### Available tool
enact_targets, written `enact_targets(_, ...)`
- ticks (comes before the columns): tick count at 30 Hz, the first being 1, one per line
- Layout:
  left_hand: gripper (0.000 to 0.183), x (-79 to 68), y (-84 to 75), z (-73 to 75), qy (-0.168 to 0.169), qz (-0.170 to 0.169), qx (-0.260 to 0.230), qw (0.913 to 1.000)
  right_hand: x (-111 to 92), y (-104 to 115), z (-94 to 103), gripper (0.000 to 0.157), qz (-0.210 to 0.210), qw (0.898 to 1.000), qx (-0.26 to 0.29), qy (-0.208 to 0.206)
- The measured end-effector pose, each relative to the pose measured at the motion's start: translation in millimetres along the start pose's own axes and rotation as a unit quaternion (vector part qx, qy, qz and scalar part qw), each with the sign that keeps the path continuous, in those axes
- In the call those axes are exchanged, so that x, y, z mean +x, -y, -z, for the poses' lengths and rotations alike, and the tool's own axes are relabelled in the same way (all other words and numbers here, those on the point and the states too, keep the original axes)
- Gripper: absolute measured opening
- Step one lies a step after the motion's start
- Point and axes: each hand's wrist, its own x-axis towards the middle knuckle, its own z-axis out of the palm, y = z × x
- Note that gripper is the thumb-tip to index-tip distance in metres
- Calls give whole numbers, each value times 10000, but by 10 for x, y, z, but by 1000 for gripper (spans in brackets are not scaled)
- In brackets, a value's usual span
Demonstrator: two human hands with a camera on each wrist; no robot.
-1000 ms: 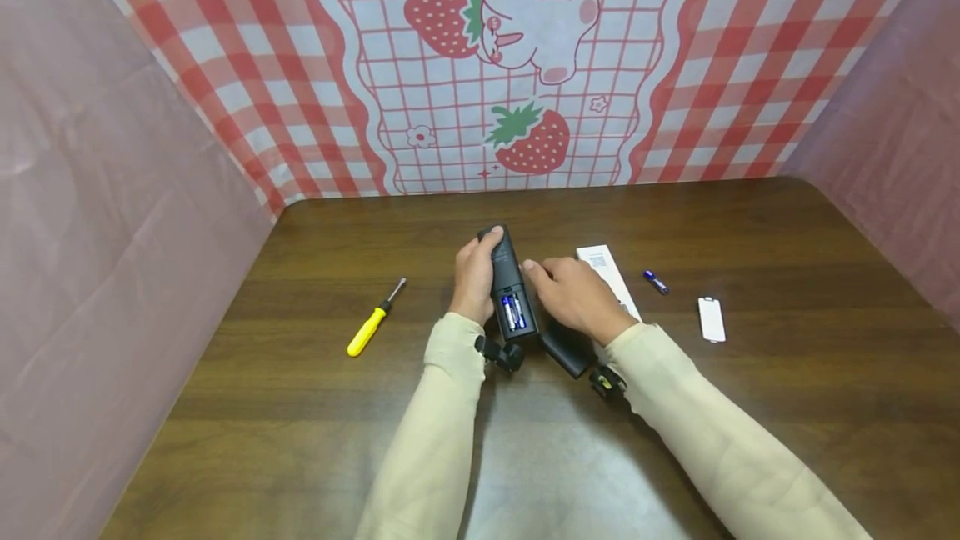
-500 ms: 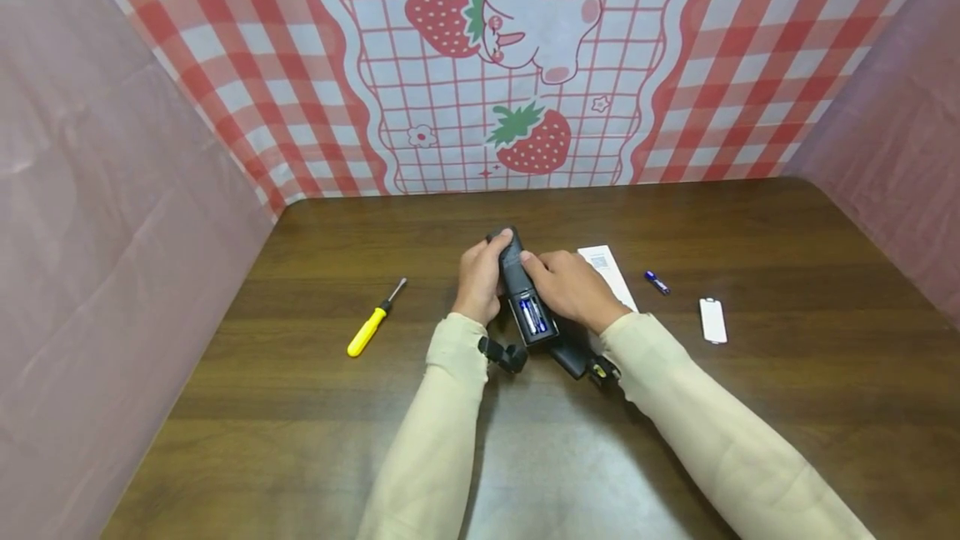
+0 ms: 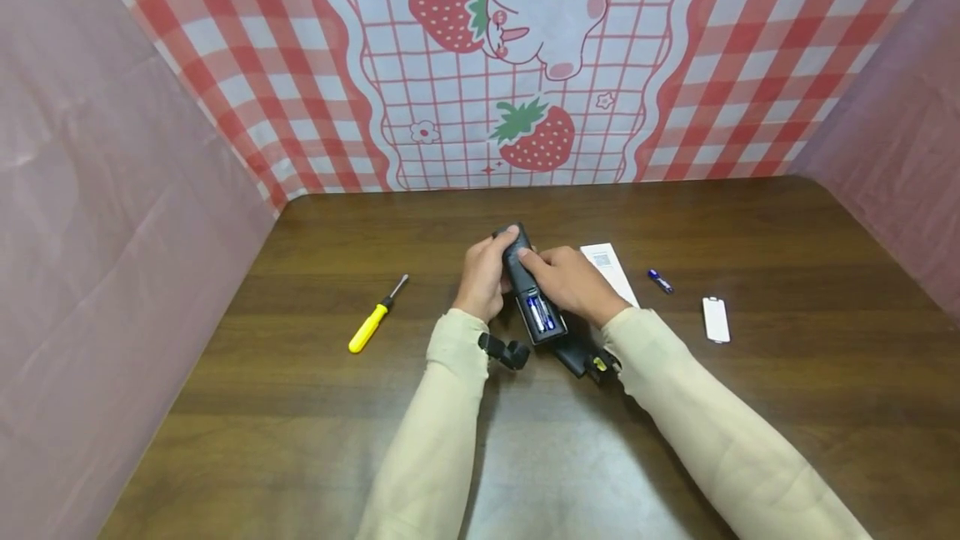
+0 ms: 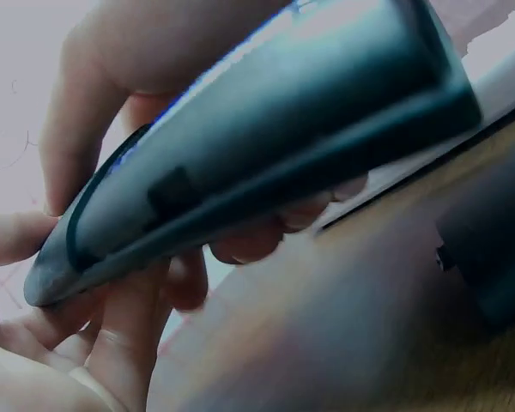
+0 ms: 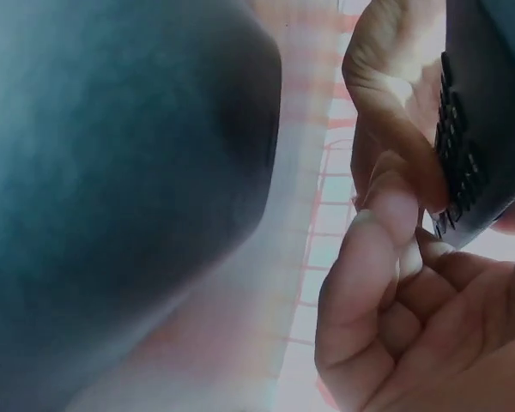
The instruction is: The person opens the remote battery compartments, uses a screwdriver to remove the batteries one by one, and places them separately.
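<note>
A black remote control [image 3: 527, 282] is held off the table, its back turned up and its battery compartment uncovered. Blue-and-silver batteries [image 3: 540, 313] lie in that compartment. My left hand [image 3: 478, 280] grips the remote's far end from the left, thumb on top. From the right, my right hand [image 3: 576, 283] holds it too, its thumb on the back above the compartment. Fingers curl beneath the remote [image 4: 275, 146] in the left wrist view. Buttons show on the underside of the remote [image 5: 489, 120] in the right wrist view. A black smooth piece [image 3: 572, 357] lies under my right wrist, partly hidden.
A long white object with a printed label [image 3: 609, 269] lies partly behind my right hand. To its right are a loose blue battery [image 3: 660, 281] and a white battery cover [image 3: 716, 320]. A yellow-handled screwdriver [image 3: 371, 327] lies on the wooden table [image 3: 300, 432] at left.
Both hands have shifted slightly right with the remote, which has turned a little. My right hand, earlier beside the remote, now has its thumb on it.
</note>
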Motion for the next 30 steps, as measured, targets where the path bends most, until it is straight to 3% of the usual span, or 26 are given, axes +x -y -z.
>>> enact_targets(5, 43, -6, -2, -6, 189, 75, 138, 9997, 29, -53, -14, 65, -97, 9983, 469, 337)
enact_targets(11, 44, -31, 10, -10, 377, 167, 322, 9986, 46, -113, -52, 65, -93, 9931, 999, 601)
enact_targets(17, 54, -26, 36, -4, 568, 193, 321, 9977, 42, -112, -57, 66, -145, 9933, 1088, 368)
enact_targets(26, 42, -34, 25, -2, 429, 86, 469, 9979, 30, -95, -79, 65, -241, 9909, 1327, 36)
enact_targets(30, 45, -36, 17, -2, 407, 99, 625, 9972, 21, -92, -89, 64, -233, 9889, 1470, -19)
